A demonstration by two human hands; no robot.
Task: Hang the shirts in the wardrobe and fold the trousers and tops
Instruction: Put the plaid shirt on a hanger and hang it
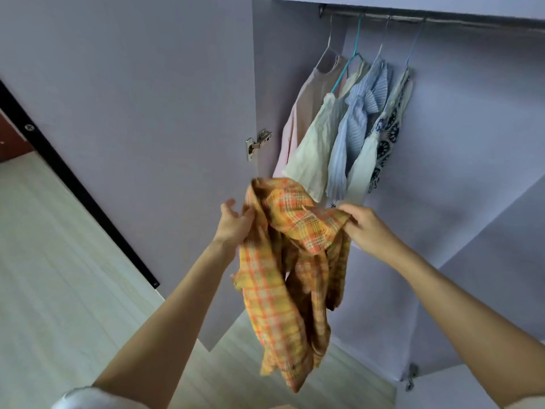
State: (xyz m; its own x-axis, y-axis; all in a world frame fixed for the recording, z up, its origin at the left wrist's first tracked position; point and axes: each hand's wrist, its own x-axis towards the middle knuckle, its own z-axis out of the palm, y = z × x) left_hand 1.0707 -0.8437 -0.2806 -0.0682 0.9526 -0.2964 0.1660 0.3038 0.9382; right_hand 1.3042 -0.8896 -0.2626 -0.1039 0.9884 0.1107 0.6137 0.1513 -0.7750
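An orange and yellow plaid shirt hangs crumpled in the air in front of the open wardrobe. My left hand grips its left side near the top. My right hand pinches the upper right edge of the cloth. Most of the shirt dangles below both hands. Inside the wardrobe a metal rail carries several hung garments: a pink top, a cream top, a blue striped shirt and a white top with a dark blue pattern.
The lilac wardrobe door stands open on the left, with a metal hinge at its edge. To the right of the hung clothes the rail is bare. Pale wooden floor lies at lower left.
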